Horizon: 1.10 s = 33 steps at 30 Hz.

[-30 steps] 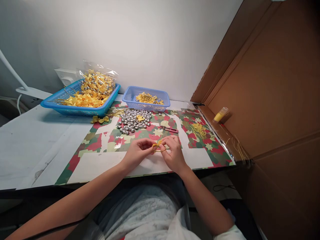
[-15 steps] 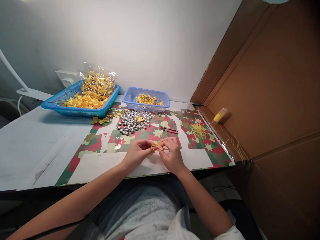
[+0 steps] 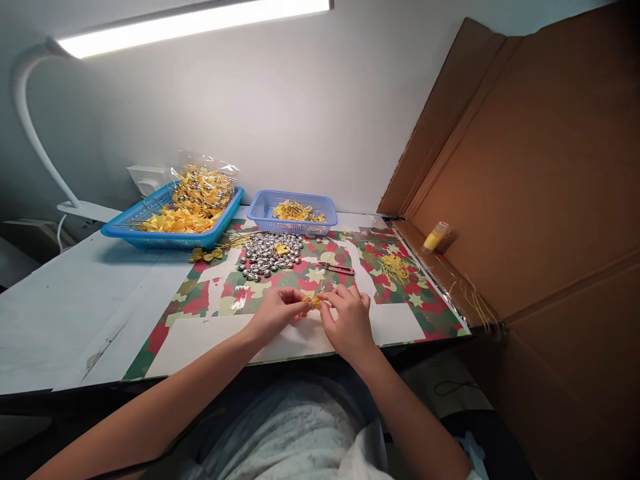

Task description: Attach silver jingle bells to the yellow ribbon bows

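Between my two hands is a small yellow ribbon bow with a thin yellow cord rising from it toward the back. My left hand pinches the bow's left side between thumb and fingers. Closed on the bow's right side are the fingertips of my right hand; they partly hide it. Just beyond lies a pink-handled cutting tool, probably thread snips. A heap of shiny silver bells spreads behind my left hand, with one yellow bow on top.
A blue basket holds yellow bows and a clear bag at back left. A smaller lilac basket holds more. Loose yellow cords lie right, near a yellow tube by the cardboard wall. A lit lamp hangs above.
My view has tilted up, bringing the lamp into sight. The loop of yellow cord that hung below the bow no longer shows. Both hands stay at the bow, the fingers slightly shifted.
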Tool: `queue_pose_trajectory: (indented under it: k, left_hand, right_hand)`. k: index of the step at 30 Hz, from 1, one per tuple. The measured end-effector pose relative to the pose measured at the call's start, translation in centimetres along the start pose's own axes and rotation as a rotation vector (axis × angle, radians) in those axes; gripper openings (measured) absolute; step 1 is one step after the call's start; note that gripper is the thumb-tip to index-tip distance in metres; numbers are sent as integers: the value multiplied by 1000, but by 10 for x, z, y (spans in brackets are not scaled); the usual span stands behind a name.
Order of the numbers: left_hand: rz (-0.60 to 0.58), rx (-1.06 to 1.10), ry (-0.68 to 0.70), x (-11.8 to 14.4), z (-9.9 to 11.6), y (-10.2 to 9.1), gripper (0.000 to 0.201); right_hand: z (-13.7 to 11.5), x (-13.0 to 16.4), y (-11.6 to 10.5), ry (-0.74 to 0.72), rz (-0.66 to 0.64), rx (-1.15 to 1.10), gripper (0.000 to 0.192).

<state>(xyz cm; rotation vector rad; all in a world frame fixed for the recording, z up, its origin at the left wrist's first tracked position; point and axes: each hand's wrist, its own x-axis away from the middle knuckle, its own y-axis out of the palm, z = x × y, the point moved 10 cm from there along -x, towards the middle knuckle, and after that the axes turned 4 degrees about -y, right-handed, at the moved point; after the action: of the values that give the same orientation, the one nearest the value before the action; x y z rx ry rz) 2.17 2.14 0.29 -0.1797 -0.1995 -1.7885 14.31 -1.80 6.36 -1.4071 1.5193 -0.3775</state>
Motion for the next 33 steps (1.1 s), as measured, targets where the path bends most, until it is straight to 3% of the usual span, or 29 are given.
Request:
queue_pose_trajectory:
  k: [6,13,22,29,33]
  left_hand:
    - [-108,-23,-85,5,-6,8,26]
    - [-171,-90,-159,9,-13,12,26]
    - [-106,-191,-50,5,-4,14,22]
    - [-55,-322,100,11,12,15,15]
    - [-56,-368,123,16,17,17,18]
  right_hand:
    - [5,0,4,87,-39,114,22]
    - [7,9,9,156,-211,75,31]
    - [-5,12,-12,102,-91,152,24]
    - [4,19,4,201,-280,-40,31]
    - [10,22,8,238,-244,-171,30]
